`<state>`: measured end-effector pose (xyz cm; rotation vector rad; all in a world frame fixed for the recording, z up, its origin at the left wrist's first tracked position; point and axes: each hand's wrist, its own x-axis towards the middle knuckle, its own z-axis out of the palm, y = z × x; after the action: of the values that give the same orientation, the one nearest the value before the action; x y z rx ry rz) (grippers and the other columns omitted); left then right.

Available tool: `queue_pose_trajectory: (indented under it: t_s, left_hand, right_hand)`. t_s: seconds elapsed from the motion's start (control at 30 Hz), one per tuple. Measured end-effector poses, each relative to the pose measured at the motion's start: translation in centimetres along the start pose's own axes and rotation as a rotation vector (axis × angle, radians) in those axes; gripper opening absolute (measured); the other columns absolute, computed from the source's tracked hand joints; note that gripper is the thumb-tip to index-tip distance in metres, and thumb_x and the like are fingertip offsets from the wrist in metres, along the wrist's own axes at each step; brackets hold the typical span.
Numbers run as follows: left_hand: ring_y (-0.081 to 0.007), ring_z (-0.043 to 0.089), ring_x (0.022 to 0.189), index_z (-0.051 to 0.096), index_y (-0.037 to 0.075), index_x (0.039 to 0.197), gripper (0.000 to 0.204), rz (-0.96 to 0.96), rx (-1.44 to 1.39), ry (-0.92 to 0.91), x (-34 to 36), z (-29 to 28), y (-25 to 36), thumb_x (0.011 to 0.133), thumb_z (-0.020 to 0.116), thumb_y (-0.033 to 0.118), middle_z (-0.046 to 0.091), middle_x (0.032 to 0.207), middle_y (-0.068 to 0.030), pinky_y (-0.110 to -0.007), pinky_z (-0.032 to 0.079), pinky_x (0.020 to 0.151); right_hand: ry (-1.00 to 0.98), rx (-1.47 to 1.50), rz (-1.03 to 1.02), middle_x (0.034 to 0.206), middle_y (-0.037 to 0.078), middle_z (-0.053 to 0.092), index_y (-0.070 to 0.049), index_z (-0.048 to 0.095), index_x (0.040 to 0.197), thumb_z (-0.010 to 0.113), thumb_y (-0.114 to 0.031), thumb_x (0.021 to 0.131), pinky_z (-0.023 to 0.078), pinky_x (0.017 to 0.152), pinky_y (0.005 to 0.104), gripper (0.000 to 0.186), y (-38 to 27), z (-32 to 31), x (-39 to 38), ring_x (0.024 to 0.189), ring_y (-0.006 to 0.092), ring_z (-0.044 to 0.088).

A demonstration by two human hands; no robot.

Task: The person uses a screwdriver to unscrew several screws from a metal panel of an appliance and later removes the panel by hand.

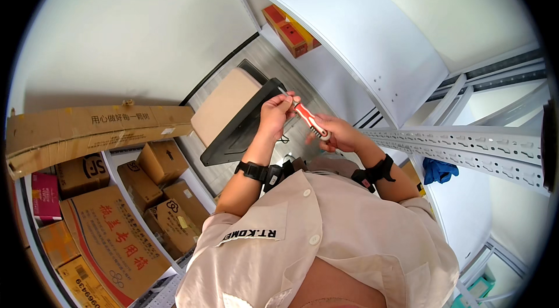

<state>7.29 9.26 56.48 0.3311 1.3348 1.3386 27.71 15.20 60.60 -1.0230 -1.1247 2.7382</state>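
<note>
A screwdriver (307,117) with a red and white handle is held in front of my chest, tilted so its shaft points up and to the left. My left hand (277,113) pinches it around the metal shaft near the front of the handle. At the handle's rear end, my right hand (342,134) has its fingers closed around the grip. Behind my left hand, a black-edged panel (233,133) stands next to a beige cushion-like block (226,101). Several small dark bits (381,88), too small to identify, lie on the white shelf (349,22) beyond my right hand.
To the left, shelves hold several cardboard boxes (113,238), with a long carton (99,133) across the top. A red and yellow box (290,31) sits on a lower shelf ahead. A perforated white metal upright (454,144) and a blue cloth (439,170) are at the right.
</note>
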Motion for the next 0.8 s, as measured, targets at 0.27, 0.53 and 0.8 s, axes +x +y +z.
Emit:
queue_pose_trajectory:
  t_s: [0.27, 0.53, 0.8]
  left_hand:
    - [-0.0055, 0.062, 0.078, 0.064, 0.006, 0.11, 0.021, -0.011, -0.079, -0.006, -0.6, 0.5, 0.4, 0.095, 0.059, 0.02, 0.069, 0.099, -0.0016, -0.019, 0.047, 0.063]
    - [-0.0066, 0.062, 0.07, 0.064, 0.01, 0.092, 0.016, -0.087, 0.016, 0.034, -0.2, 0.0, 0.0, 0.09, 0.069, 0.025, 0.069, 0.087, -0.0002, -0.019, 0.048, 0.059]
    - [-0.0217, 0.067, 0.095, 0.056, -0.004, 0.113, 0.022, -0.099, -0.179, -0.09, -1.3, -0.1, 1.1, 0.096, 0.054, 0.011, 0.066, 0.105, -0.014, -0.032, 0.056, 0.081]
  right_hand:
    - [0.056, -0.266, -0.109, 0.086, 0.007, 0.062, -0.006, 0.052, 0.124, 0.06, -0.029, 0.094, 0.039, 0.052, 0.023, 0.039, 0.9, 0.0, 0.4, 0.056, 0.0104, 0.048]
    - [0.317, -0.676, -0.476, 0.092, 0.003, 0.058, -0.003, 0.052, 0.122, 0.076, -0.025, 0.081, 0.044, 0.075, 0.0264, 0.052, 1.4, 1.1, 0.4, 0.085, 0.0099, 0.053]
    - [-0.021, -0.116, -0.081, 0.085, 0.006, 0.062, -0.008, 0.048, 0.129, 0.058, -0.03, 0.095, 0.031, 0.048, 0.0221, 0.042, 1.7, -1.2, 0.7, 0.053, 0.0077, 0.041]
